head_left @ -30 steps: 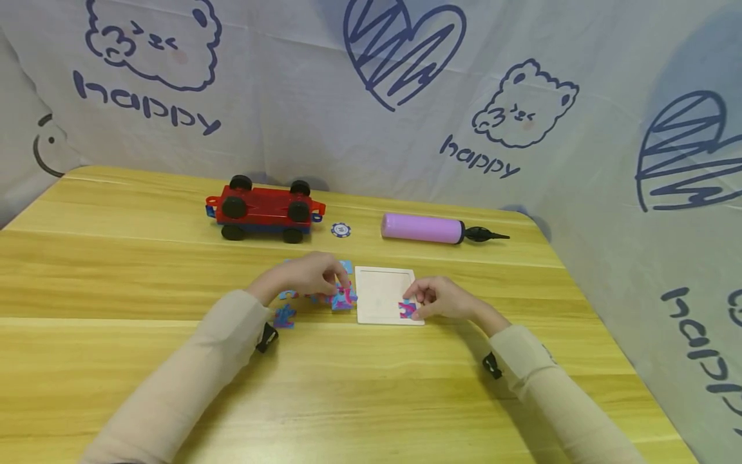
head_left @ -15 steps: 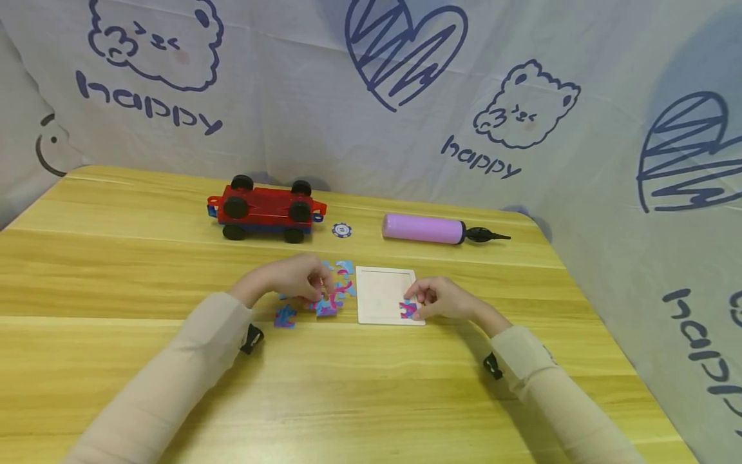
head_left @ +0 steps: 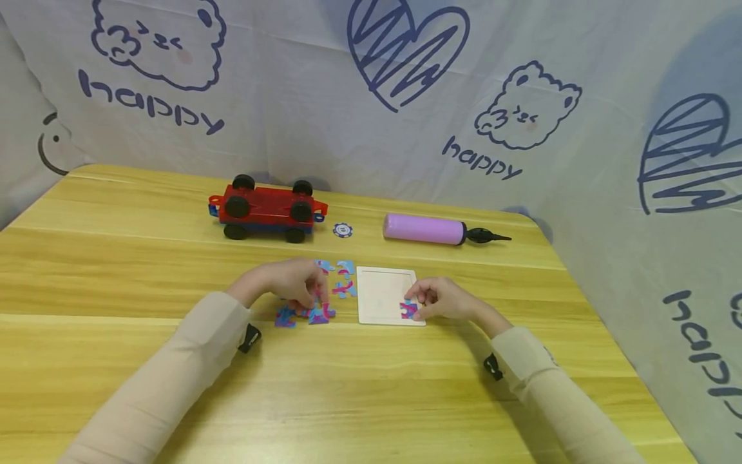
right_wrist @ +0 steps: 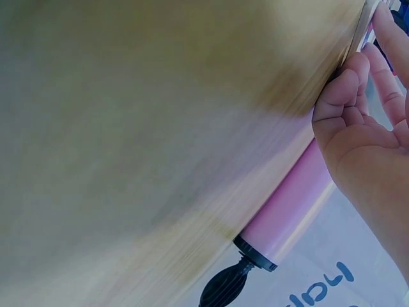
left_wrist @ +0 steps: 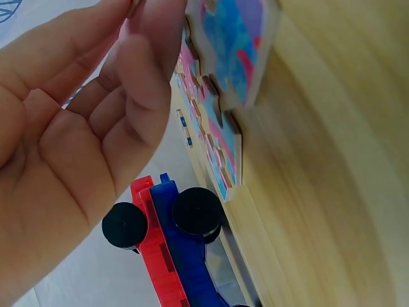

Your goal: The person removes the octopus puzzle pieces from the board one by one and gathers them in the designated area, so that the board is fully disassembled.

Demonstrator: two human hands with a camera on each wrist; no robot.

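Note:
In the head view my left hand (head_left: 295, 281) is over a group of pink and blue jigsaw pieces, its fingertips on one jigsaw piece (head_left: 319, 315) at the near side of the group. The left wrist view cuts off those fingertips. More pieces lie around it, such as one at the back (head_left: 345, 267) and one at the left (head_left: 285, 316); others are partly hidden under the hand. Thumb and index finger of my right hand (head_left: 443, 298) span a jigsaw piece (head_left: 408, 310) in the near right corner of the pale square puzzle tray (head_left: 379, 290).
Behind the pieces lies an upturned red and blue toy wagon (head_left: 266, 205) with black wheels. A poker chip (head_left: 342, 230) is beside it. Further right is a purple hand pump (head_left: 423, 229) with a black nozzle. A printed white cloth (head_left: 313, 109) hangs behind the wooden table (head_left: 371, 399).
My left hand has moved left and nearer, taking a jigsaw piece from beside the tray to the near side of the group. Pieces at the back are uncovered. My right hand stays put.

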